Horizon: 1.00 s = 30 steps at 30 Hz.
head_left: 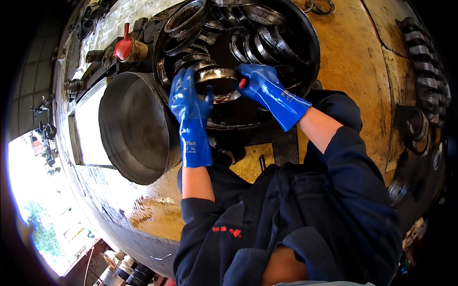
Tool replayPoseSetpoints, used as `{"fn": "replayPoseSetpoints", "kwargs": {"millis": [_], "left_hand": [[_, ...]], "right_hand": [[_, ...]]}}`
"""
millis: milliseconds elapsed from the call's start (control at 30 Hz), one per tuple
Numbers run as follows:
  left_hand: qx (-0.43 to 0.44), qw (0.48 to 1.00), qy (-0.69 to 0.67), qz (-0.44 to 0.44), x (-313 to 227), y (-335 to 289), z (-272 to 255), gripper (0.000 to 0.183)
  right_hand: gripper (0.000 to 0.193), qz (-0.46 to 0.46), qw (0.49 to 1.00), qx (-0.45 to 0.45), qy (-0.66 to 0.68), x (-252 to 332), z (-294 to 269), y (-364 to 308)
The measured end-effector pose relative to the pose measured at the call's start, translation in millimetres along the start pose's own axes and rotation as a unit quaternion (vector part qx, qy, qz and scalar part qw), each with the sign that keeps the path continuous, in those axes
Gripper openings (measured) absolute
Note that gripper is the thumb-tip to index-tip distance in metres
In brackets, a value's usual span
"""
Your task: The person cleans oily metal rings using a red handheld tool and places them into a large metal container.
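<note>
A wide metal ring [217,74], shiny and wet with dark oil, is tilted up over the near side of a large round dark pan [312,57]. My left hand [187,100], in a blue rubber glove, grips the ring's left side, thumb toward its inside. At the ring's right edge my right hand [260,81], gloved the same way, is closed. A small red thing [242,83] shows in its grip, too little of it visible to name. Several oily rings [257,47] lie leaning on one another in the pan, dark liquid beneath them.
A deep empty metal drum [136,128] stands left of the pan. Beyond it are a red scoop [123,49] and a tan tub [139,50]. At the right lie a row of metal rings [426,71] and a dark block [415,126]. The yellowish floor [350,52] looks oily.
</note>
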<state>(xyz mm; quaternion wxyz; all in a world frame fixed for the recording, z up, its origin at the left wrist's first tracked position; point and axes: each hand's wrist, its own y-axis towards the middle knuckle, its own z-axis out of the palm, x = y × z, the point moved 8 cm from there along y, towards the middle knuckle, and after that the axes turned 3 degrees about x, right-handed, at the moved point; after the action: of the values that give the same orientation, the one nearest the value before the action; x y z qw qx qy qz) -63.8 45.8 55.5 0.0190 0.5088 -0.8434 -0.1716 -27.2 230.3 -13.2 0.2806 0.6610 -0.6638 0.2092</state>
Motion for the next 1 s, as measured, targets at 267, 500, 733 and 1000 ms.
{"fn": "replayPoseSetpoints", "kwargs": {"millis": [267, 500, 733, 1000], "left_hand": [[0.277, 0.941, -0.189, -0.032, 2.1, -13.9, 44.6, 0.053], [0.167, 0.84, -0.463, -0.229, 33.4, -20.3, 63.8, 0.039], [0.14, 0.87, -0.393, -0.265, 34.8, -24.3, 54.4, 0.031], [0.205, 0.843, -0.428, -0.255, 39.8, -32.1, 96.2, 0.034]], "right_hand": [[0.044, -0.024, 0.984, 0.157, -0.086, 9.8, 36.6, -0.2], [0.025, 0.144, 0.978, 0.074, 0.13, -59.3, 38.1, 4.7], [0.022, 0.226, 0.831, 0.135, 0.491, -6.8, -22.8, 24.4], [0.02, -0.069, 0.972, 0.101, 0.201, 38.0, -9.3, 15.9]]}}
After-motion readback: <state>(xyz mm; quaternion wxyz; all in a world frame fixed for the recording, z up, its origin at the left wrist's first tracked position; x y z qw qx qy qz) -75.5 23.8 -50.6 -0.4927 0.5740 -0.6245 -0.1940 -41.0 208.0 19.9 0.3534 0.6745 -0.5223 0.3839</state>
